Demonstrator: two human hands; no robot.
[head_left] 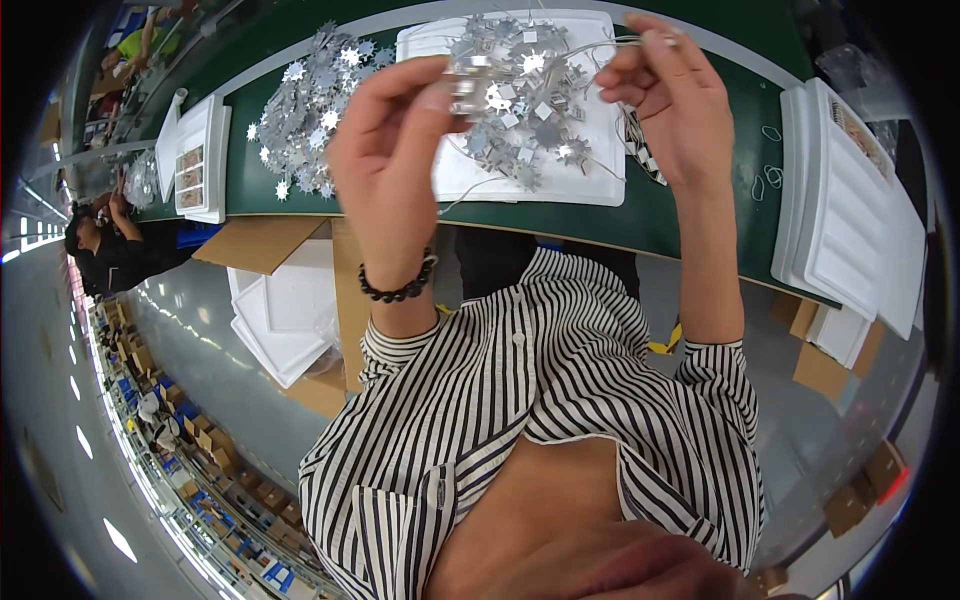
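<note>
My left hand [392, 150] is closed, pinching a few small shiny silver metal pieces [466, 98] between thumb and fingers. My right hand [685, 110] is raised at the tray's far right, its thumb and forefinger pinched on a thin pale cord [605, 43] that runs left over the tray. Beneath both hands lies a white tray [600, 188] holding a heap of silver star-shaped metal pieces [545, 135] with small square bits and loose cords among them. Whether the cord joins the pieces in my left hand cannot be made out.
A big pile of star-shaped metal pieces [315, 110] covers the green table [740, 225] left of the tray. Stacked white trays [835, 190] stand at the right, and a compartment tray [203, 160] at the left. Below sits an open cardboard box [350, 300]. Another person [120, 245] is far left.
</note>
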